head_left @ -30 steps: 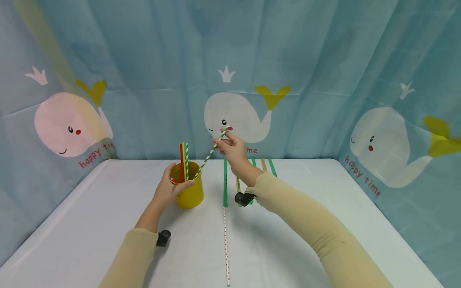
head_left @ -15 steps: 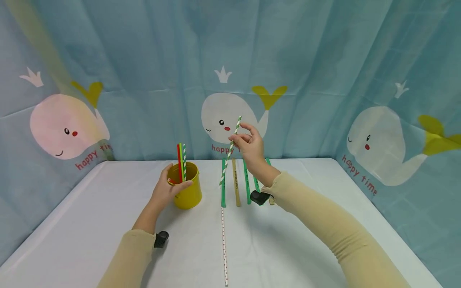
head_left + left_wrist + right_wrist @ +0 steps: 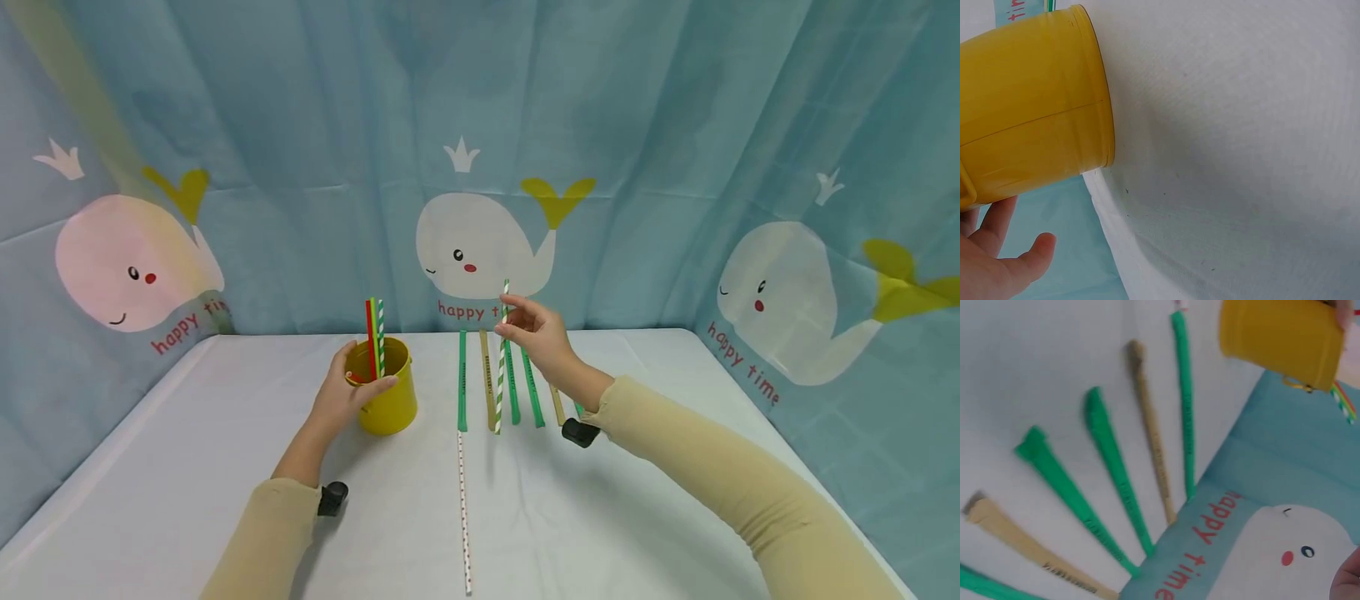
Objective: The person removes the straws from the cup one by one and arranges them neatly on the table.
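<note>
A yellow bucket [image 3: 392,407] stands upright on the white table, with red, light green and green-striped straws [image 3: 381,337] rising from it. My left hand [image 3: 341,396] grips the bucket's left side, fingers around the rim. In the left wrist view the bucket [image 3: 1041,106] fills the upper left, above part of the left hand [image 3: 997,256]. My right hand [image 3: 543,337] pinches a green-and-white striped straw [image 3: 500,383] near its top, held nearly upright over the row of wrapped sticks. In the right wrist view only a fingertip shows at the lower right edge; the held straw is out of sight.
Several green and tan paper-wrapped sticks [image 3: 462,383] lie side by side at the back centre, also seen in the right wrist view as green and tan strips [image 3: 1116,472]. A white straw with red dots [image 3: 465,517] lies in front of the leftmost one. A blue whale-print curtain [image 3: 315,250] stands behind.
My right hand has pulled the striped straw out of the bucket and carried it right, then lower, bringing it closer to upright. The left hand still grips the bucket.
</note>
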Available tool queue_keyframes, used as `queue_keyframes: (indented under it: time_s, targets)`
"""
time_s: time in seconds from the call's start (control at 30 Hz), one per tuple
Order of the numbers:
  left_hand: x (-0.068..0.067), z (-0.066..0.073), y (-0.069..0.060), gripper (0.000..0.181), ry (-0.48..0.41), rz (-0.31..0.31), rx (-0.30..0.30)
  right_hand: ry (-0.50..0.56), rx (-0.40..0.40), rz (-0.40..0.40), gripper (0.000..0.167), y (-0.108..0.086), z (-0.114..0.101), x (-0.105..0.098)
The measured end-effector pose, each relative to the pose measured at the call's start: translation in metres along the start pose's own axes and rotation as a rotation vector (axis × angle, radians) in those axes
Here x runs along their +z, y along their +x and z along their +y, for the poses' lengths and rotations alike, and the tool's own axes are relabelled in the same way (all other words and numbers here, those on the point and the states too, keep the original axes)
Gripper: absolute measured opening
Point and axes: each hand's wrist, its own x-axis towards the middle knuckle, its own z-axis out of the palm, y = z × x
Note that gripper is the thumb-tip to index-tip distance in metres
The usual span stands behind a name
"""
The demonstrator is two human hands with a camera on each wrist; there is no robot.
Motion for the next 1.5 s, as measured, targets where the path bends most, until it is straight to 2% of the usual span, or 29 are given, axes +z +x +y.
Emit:
queue_keyframes:
  time_s: [0.17, 0.37, 0.57, 0.73, 0.9, 1.23, 1.5]
  targets:
    - [0.000, 0.000, -0.001, 0.100, 0.000, -0.001, 0.005, -0.081, 0.039, -0.103, 0.054, -0.016, 0.010, -0.008]
    - [0.000, -0.001, 0.000, 0.100, 0.002, -0.002, 0.013, -0.184, 0.059, -0.156, 0.056, -0.036, 0.022, -0.009]
    - [-0.001, -0.001, 0.000, 0.099, -0.002, -0.001, 0.011, -0.221, 0.064, -0.186, 0.057, -0.052, 0.034, -0.005]
    - [-0.001, -0.002, -0.001, 0.099, -0.004, -0.002, 0.010, -0.244, 0.085, -0.276, 0.058, -0.065, 0.044, -0.004]
    - [-0.001, -0.002, 0.000, 0.099, -0.007, -0.002, 0.018, -0.272, 0.146, -0.344, 0.059, -0.076, 0.048, -0.001]
    - [0.000, -0.003, 0.001, 0.099, -0.006, 0.000, 0.033, -0.322, 0.169, -0.404, 0.057, -0.086, 0.060, -0.002]
    - [0.000, -0.002, 0.001, 0.098, 0.000, 0.001, 0.033, -0.357, 0.228, -0.458, 0.056, -0.090, 0.068, -0.001]
